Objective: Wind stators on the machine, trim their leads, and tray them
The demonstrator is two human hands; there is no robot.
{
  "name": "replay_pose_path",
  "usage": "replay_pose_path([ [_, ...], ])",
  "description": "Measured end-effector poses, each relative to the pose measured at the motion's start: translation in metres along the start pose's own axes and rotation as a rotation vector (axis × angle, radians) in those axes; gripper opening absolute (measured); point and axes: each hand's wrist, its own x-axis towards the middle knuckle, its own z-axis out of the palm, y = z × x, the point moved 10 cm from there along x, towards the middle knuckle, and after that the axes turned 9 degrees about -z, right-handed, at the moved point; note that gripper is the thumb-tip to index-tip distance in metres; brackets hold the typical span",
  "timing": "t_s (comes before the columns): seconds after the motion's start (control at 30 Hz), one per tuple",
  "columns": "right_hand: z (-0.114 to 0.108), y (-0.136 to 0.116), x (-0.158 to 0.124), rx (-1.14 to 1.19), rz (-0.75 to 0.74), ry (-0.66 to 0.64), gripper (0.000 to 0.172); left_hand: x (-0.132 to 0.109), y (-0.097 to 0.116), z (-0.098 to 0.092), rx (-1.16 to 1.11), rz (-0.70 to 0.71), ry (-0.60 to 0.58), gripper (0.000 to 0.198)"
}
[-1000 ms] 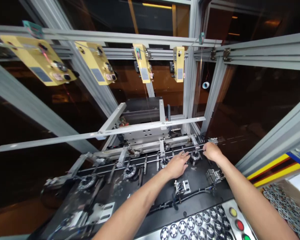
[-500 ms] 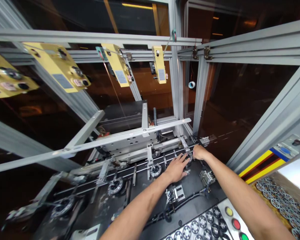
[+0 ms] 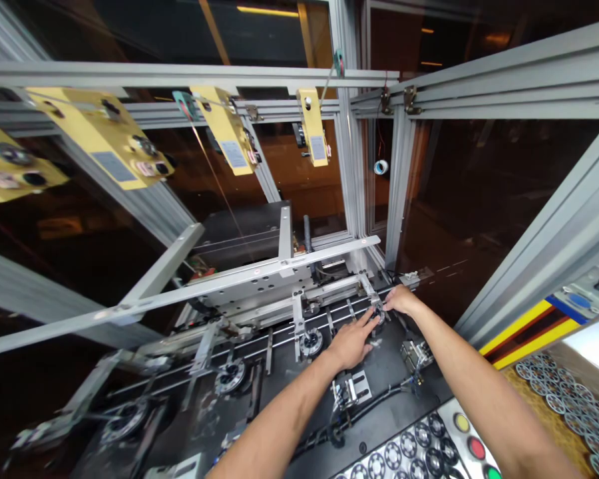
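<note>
At the right end of the machine bed, my left hand (image 3: 352,342) lies palm down with its fingers stretched out. Its fingertips rest on a small round slotted part (image 3: 378,315), which they partly cover. From the right, my right hand (image 3: 400,300) reaches to the same part, thumb and fingers drawn together at its far edge beside a metal arm (image 3: 367,286). What lies between those fingertips is hidden. Left of my hands, a similar ring-shaped part (image 3: 311,342) sits under a bracket, and another round part (image 3: 230,376) lies farther along the rails.
Yellow tensioner units (image 3: 313,126) hang from the frame above, with thin wires running down. A long metal bar (image 3: 249,274) crosses behind the bed. Near me are a tray of round parts (image 3: 393,456), a red push button (image 3: 476,447) and a cable-fed bracket (image 3: 352,389). More rings (image 3: 554,402) lie at right.
My right hand's fingers have extended slightly left toward the round part from a more curled pose. My left hand stays nearly in place, its fingers closer together. The view has shifted slightly.
</note>
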Motion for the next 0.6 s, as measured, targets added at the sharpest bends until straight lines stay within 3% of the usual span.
replay_pose_path([
  [0.23,0.016,0.017,-0.024,0.191,0.11,-0.107,0.031,-0.002,0.0,0.001,-0.021,-0.021,-0.004,0.081],
  [0.47,0.021,0.022,-0.018,0.249,0.133,-0.107,0.031,-0.002,-0.002,0.002,-0.003,-0.042,-0.021,0.084],
  [0.6,0.021,0.024,-0.013,0.29,0.105,-0.029,0.031,-0.002,-0.002,0.003,0.031,-0.041,-0.033,0.083],
])
